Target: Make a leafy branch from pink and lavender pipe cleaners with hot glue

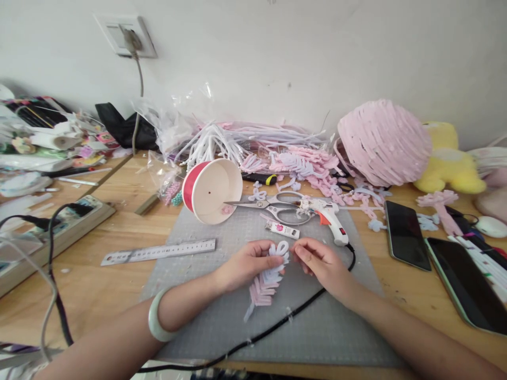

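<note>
Between the thumb and fingers of my left hand (251, 264) is a braided pipe-cleaner piece (263, 290), pale lavender loops above and pink rows below, with a thin tail hanging down. Just right of its top loop, my right hand (320, 261) is closed in a pinch; whatever its fingertips hold, if anything, is too small to make out. Both hands are over a grey cutting mat (222, 316). Beyond them lie a lighter (282, 229), metal scissors (269, 208) and a white hot glue gun (330, 219) with an orange trigger.
A paper cup (214, 191) lies tipped beside a steel ruler (158, 252). The glue gun's black cord (273, 322) crosses the mat. Pipe cleaners (216, 142) and a pink wrapped ball (384, 142) stand behind. Two phones (407, 235) are right; a power strip (59, 237) is left.
</note>
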The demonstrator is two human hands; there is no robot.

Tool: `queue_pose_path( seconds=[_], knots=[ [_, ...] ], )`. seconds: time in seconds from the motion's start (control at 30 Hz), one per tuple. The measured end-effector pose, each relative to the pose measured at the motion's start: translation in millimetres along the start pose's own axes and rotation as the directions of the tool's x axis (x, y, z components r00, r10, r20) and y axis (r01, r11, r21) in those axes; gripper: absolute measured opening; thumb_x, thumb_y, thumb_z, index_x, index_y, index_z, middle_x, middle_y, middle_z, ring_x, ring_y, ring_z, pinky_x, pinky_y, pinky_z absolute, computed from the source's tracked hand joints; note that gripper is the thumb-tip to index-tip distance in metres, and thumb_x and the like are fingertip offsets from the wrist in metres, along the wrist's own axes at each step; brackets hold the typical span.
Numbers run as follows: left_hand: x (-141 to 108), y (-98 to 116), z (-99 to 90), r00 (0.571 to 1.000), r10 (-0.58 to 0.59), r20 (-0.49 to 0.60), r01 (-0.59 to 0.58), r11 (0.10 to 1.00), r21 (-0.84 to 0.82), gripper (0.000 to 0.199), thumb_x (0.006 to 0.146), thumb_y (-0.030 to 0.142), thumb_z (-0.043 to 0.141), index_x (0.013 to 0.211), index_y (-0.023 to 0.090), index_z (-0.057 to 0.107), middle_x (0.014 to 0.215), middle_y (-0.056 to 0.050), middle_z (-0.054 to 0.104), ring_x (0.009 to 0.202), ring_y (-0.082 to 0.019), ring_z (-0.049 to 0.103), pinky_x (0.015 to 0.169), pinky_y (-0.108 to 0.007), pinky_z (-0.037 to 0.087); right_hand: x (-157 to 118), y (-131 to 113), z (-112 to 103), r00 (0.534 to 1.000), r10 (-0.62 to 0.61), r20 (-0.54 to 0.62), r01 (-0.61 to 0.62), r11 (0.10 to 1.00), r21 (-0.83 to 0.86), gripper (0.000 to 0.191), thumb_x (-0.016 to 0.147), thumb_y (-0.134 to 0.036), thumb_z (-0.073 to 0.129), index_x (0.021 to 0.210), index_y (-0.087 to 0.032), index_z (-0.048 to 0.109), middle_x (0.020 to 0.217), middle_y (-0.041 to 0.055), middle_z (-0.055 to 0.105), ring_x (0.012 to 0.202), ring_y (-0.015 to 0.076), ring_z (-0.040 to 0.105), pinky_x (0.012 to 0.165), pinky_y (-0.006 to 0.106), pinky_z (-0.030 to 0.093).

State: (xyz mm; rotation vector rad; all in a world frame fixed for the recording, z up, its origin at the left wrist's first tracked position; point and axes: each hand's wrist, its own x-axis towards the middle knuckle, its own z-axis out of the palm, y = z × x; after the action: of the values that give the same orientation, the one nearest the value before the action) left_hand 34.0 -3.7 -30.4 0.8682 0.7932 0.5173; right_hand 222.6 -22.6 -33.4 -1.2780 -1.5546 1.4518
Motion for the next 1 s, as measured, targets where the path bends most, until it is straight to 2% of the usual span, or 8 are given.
queue_pose_path(
  seconds=[0.13,0.27,0.43,0.5,0.6,0.77,0.93,1.0],
  knots=[
    [0,1,-0.2,0.999,0.046,0.007,-0.047,0.999,0.013,0.036,0.065,0.041,0.075,0.078,0.012,0.057,0.064,0.003,0.058,0.054,-0.006,0.049,0.052,-0.017,0.038,0,-2,2,0.998,-0.039,0.051,0.042,0.997,-0.057,0.026,0.079,-0.045,0.058,0.076,-0.019,0.056,0.066,-0.0025,0.052,0.061,0.0106,0.047,0.057,0.022,0.037],
    [1,-2,-1.2,0.997,0.074,0.020,-0.075,0.996,0.044,0.035,0.068,0.042,0.073,0.077,0.013,0.056,0.063,0.004,0.055,0.054,-0.006,0.047,0.053,-0.017,0.037,-1,-2,5,0.995,-0.095,0.035,0.098,0.988,-0.121,0.023,0.081,-0.042,0.057,0.076,-0.020,0.058,0.068,-0.0013,0.056,0.063,0.0115,0.049,0.058,0.023,0.038],
    [1,-4,-2.1,0.995,0.065,0.072,-0.075,0.988,0.133,0.038,0.069,0.046,0.070,0.078,0.013,0.056,0.066,0.003,0.056,0.056,-0.007,0.048,0.055,-0.019,0.038,1,-2,4,0.958,-0.276,0.081,0.287,0.936,-0.201,0.024,0.086,-0.036,0.052,0.069,-0.019,0.057,0.066,-0.0009,0.055,0.064,0.0118,0.049,0.060,0.024,0.038],
    [2,-5,-2.2,0.995,0.048,0.085,-0.061,0.986,0.156,0.039,0.068,0.048,0.070,0.077,0.013,0.056,0.066,0.003,0.056,0.057,-0.008,0.049,0.056,-0.019,0.039,2,-2,3,0.944,-0.308,0.121,0.327,0.924,-0.198,0.024,0.087,-0.033,0.051,0.068,-0.019,0.057,0.066,-0.0007,0.056,0.063,0.0117,0.049,0.061,0.024,0.039],
    [2,-6,-2.3,0.995,0.045,0.087,-0.059,0.985,0.161,0.040,0.066,0.049,0.071,0.076,0.013,0.057,0.065,0.003,0.055,0.057,-0.007,0.049,0.057,-0.019,0.040,4,-1,1,0.945,-0.278,0.175,0.306,0.937,-0.168,0.025,0.087,-0.032,0.050,0.067,-0.019,0.057,0.066,-0.0007,0.056,0.062,0.0112,0.049,0.061,0.024,0.039],
    [1,-4,-2.0,1.000,-0.020,0.022,0.017,0.991,0.129,0.044,0.060,0.049,0.075,0.074,0.013,0.055,0.063,0.003,0.057,0.054,-0.007,0.050,0.054,-0.019,0.039,4,-7,-12,0.965,-0.085,0.248,0.142,0.965,-0.221,0.027,0.082,-0.042,0.056,0.070,-0.018,0.059,0.066,-0.0006,0.056,0.062,0.0120,0.050,0.058,0.023,0.039],
    [-1,-3,-1.3,0.986,-0.115,0.120,0.092,0.979,0.180,0.041,0.056,0.045,0.078,0.070,0.013,0.057,0.065,0.002,0.060,0.056,-0.008,0.051,0.056,-0.020,0.038,4,-14,-26,0.974,-0.185,0.133,0.221,0.909,-0.354,0.025,0.085,-0.040,0.054,0.090,-0.019,0.066,0.082,0.0035,0.062,0.066,0.0122,0.052,0.058,0.023,0.041],
    [-1,-3,-1.2,0.980,-0.115,0.160,0.079,0.974,0.211,0.038,0.057,0.043,0.079,0.068,0.012,0.059,0.063,0.004,0.058,0.056,-0.007,0.048,0.055,-0.020,0.036,4,-13,-24,0.956,-0.245,0.163,0.290,0.878,-0.382,0.022,0.084,-0.037,0.056,0.095,-0.021,0.067,0.086,0.0039,0.063,0.068,0.0121,0.054,0.061,0.024,0.043]
  ],
)
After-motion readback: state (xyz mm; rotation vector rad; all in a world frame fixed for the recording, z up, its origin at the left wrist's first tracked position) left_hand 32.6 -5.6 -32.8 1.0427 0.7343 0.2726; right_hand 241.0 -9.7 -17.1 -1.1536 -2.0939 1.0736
